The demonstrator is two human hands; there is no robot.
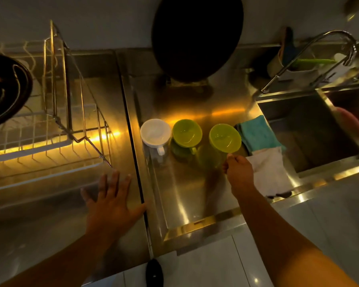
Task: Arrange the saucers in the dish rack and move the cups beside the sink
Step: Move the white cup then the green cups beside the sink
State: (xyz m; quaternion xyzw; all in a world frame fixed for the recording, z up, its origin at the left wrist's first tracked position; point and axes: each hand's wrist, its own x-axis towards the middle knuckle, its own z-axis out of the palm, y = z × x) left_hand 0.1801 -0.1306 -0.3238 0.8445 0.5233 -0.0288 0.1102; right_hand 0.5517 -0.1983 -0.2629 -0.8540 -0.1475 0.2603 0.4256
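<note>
Right hand point(235, 172) pinching the handle of a green cup point(224, 138), just beside the sink point(307, 129). Left hand point(110, 201) unclenched, flat on the steel counter point(39, 220), holding nothing. At nine o'clock from that cup, well clear of it, a second green cup point(187, 132) touching a white cup point(155, 132). At three o'clock, touching a folded teal cloth point(257, 134). Possibly tipping if nudged onto the cloth; steel likely slippery. Dish rack point(50, 129) far at nine o'clock, no saucers visible inside. Dim kitchen, amber glare on metal, faucet point(327, 44) at one o'clock, dark round pan point(197, 36) against the wall at twelve o'clock.
</note>
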